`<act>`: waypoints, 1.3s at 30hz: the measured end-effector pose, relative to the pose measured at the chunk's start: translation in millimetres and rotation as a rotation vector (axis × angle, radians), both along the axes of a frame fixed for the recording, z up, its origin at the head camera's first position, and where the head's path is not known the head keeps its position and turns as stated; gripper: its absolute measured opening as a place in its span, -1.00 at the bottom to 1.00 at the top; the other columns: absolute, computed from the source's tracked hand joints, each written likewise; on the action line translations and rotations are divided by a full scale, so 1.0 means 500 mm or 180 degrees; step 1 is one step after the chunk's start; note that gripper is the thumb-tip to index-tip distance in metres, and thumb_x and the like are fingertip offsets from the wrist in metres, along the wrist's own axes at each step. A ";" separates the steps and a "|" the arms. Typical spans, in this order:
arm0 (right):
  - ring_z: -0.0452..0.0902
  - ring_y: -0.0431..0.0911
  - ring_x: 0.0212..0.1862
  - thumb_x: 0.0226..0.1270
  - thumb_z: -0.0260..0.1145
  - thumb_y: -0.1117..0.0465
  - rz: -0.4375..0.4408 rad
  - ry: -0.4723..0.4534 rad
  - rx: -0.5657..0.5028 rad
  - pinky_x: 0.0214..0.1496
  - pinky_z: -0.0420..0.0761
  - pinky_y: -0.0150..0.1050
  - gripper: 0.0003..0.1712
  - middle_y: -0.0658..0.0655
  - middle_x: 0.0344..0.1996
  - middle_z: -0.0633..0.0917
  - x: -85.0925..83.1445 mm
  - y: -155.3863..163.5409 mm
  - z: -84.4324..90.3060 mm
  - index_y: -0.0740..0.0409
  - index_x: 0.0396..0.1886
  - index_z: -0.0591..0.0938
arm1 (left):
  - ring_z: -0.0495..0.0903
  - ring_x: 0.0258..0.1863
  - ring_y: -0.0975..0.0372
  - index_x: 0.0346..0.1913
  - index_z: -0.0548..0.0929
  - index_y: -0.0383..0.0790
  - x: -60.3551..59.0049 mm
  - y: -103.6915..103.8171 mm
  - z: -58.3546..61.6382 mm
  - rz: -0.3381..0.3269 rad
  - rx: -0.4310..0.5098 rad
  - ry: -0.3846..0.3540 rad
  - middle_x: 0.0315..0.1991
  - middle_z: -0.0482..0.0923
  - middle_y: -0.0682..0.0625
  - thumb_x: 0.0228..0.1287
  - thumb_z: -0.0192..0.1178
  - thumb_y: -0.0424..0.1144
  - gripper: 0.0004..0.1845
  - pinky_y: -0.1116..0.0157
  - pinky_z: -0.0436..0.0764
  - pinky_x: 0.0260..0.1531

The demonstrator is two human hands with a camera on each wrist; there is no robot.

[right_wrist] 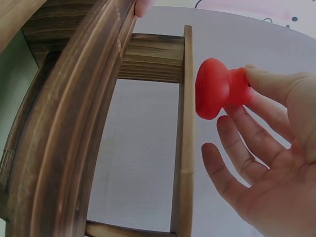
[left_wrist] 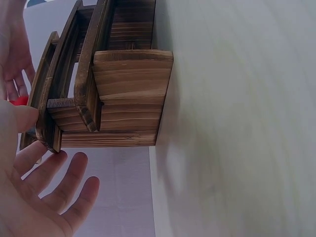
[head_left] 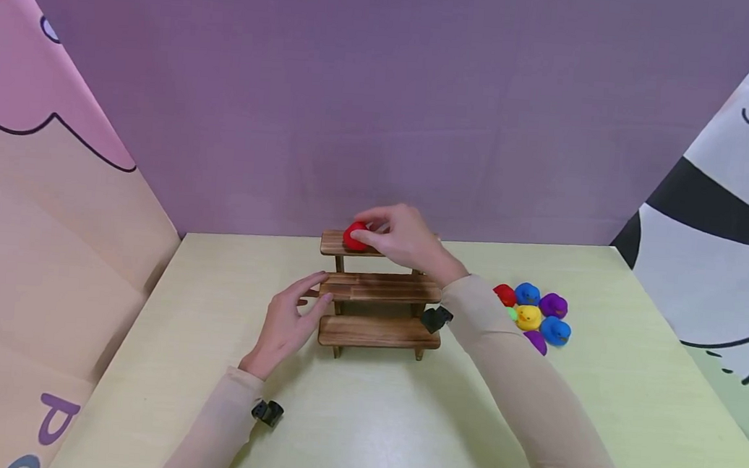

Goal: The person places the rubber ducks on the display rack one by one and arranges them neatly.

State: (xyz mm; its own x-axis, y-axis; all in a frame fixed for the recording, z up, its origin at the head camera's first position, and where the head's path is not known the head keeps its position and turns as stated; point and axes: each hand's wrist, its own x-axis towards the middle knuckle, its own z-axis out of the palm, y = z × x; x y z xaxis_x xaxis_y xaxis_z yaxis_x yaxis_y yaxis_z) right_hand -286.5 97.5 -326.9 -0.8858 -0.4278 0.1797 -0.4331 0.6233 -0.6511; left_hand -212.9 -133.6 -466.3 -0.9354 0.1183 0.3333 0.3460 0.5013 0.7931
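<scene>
The wooden stepped rack [left_wrist: 123, 94] lies turned sideways here, its feet on the pale table [left_wrist: 237, 123] at three o'clock. The left hand [left_wrist: 34, 192] fills seven o'clock, fingers spread, thumb touching a shelf end. At ten o'clock, another hand [left_wrist: 14, 49] sits beside a red thing [left_wrist: 19, 100] (barely showing).

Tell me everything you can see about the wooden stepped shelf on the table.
The wooden stepped shelf is dark-stained, with visible grain. It has three plank steps rising toward the purple backdrop, on short legs. It stands upright on the pale green table. The left hand touches the left end of the middle step with straight fingers. The right hand pinches a red duck at the top step. More coloured ducks lie apart, to its right.
</scene>
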 end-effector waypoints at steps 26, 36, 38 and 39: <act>0.76 0.03 0.05 0.48 0.43 -0.01 0.0072 -0.0074 -0.0044 -0.03 0.80 -0.11 -0.51 0.14 0.05 0.83 -0.009 -0.005 -0.015 0.06 0.30 0.73 | 0.80 0.05 0.00 0.44 0.63 -0.08 0.000 -0.002 0.000 -0.0037 -0.0003 0.0045 0.42 0.63 -0.03 0.56 0.29 -0.13 -0.53 -0.10 0.70 0.20; 0.73 0.05 0.11 0.46 0.45 -0.03 -0.0012 -0.0096 -0.0241 0.12 0.77 -0.01 -0.51 0.09 0.18 0.79 0.008 0.025 -0.006 0.02 0.29 0.74 | 0.79 0.06 0.00 0.44 0.62 -0.08 0.000 -0.001 0.002 -0.0027 -0.0017 0.0034 0.42 0.62 -0.03 0.56 0.29 -0.13 -0.53 -0.10 0.70 0.20; 0.73 0.05 0.11 0.46 0.45 -0.02 -0.0022 -0.0095 -0.0289 0.16 0.76 0.00 -0.52 0.11 0.18 0.79 0.012 0.034 -0.007 0.04 0.28 0.75 | 0.79 0.06 0.00 0.44 0.62 -0.08 0.001 -0.002 0.001 -0.0028 -0.0020 0.0024 0.42 0.62 -0.03 0.56 0.29 -0.13 -0.53 -0.09 0.71 0.20; 0.73 0.05 0.12 0.46 0.45 -0.01 -0.0027 -0.0092 -0.0304 0.17 0.76 0.00 -0.53 0.12 0.19 0.79 0.014 0.040 -0.008 0.05 0.27 0.75 | 0.79 0.06 0.00 0.44 0.62 -0.08 0.001 -0.002 0.000 -0.0031 -0.0019 0.0015 0.42 0.62 -0.03 0.56 0.29 -0.13 -0.53 -0.09 0.71 0.20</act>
State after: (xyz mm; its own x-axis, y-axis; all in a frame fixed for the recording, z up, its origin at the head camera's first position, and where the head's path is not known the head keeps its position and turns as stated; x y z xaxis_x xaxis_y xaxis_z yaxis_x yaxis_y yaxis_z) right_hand -279.6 117.3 -331.0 -0.8948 -0.4024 0.1936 -0.4082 0.5613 -0.7199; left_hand -212.5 -134.4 -466.0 -0.9325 0.1295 0.3371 0.3548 0.5025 0.7884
